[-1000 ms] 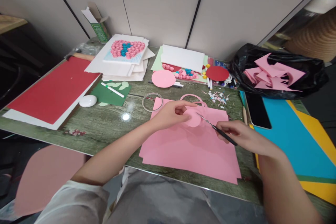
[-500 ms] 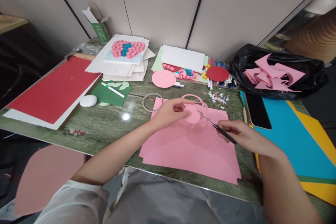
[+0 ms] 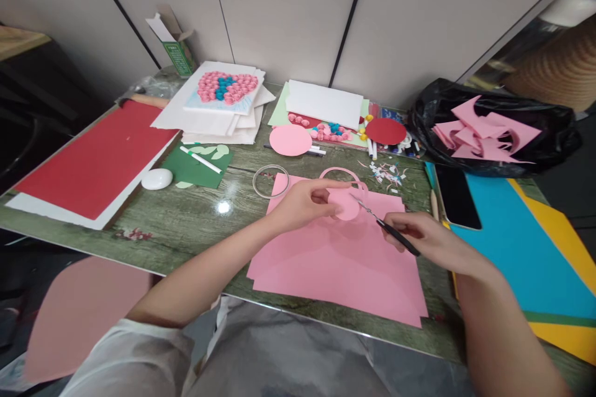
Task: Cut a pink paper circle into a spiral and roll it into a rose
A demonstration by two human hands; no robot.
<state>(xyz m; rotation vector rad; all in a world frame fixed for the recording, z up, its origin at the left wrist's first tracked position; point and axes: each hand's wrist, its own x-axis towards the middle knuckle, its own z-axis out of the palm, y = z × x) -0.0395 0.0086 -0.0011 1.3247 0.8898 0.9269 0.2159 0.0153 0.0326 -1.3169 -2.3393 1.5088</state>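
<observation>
Between thumb and fingers, my left hand (image 3: pixel 307 203) pinches a round piece of pink paper (image 3: pixel 345 206) held above the pink sheets. My right hand (image 3: pixel 416 234) is closed on black-handled scissors (image 3: pixel 395 236), their blades at the right edge of the round piece. Behind it curls a thin pink paper strip (image 3: pixel 341 170); whether it is still joined to the piece, I cannot tell. Beneath both lies a stack of pink paper sheets (image 3: pixel 335 267). A clear ring, like a tape roll (image 3: pixel 270 182), rests near my left wrist.
A pink paper disc (image 3: pixel 290 139) and red disc (image 3: pixel 386 131) lie behind. Pink offcuts fill a black plastic bag (image 3: pixel 423 118) at right. A phone (image 3: pixel 459 195) rests on blue paper (image 3: pixel 526 242). Red paper (image 3: pixel 93 161) and a white mouse-like object (image 3: pixel 157 179) are left.
The round paper has turned and shifted slightly right in my left hand. The scissor blades have moved a little along its edge.
</observation>
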